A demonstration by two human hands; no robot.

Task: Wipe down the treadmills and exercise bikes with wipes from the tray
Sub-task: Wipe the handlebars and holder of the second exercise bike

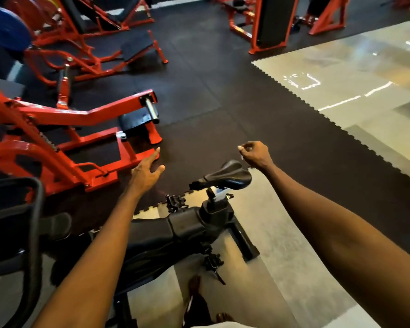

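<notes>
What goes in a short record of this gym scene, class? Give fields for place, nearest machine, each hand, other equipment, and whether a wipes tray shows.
Place: gym floor, black rubber mat beside pale flooring
Nearest machine: black exercise bike, saddle between the forearms
Left hand: open, fingers straight, in the air
Right hand: fingers curled; whether it pinches anything is unclear
Other equipment: red weight machines, blue plate
Wipes tray: not in view

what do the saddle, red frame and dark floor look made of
The saddle: smooth black vinyl or moulded plastic, going by its soft sheen. The red frame: glossy painted steel, probably; square tubes, bolts. The dark floor: matte rubber tiles, judging by the toothed interlocking edge.
</notes>
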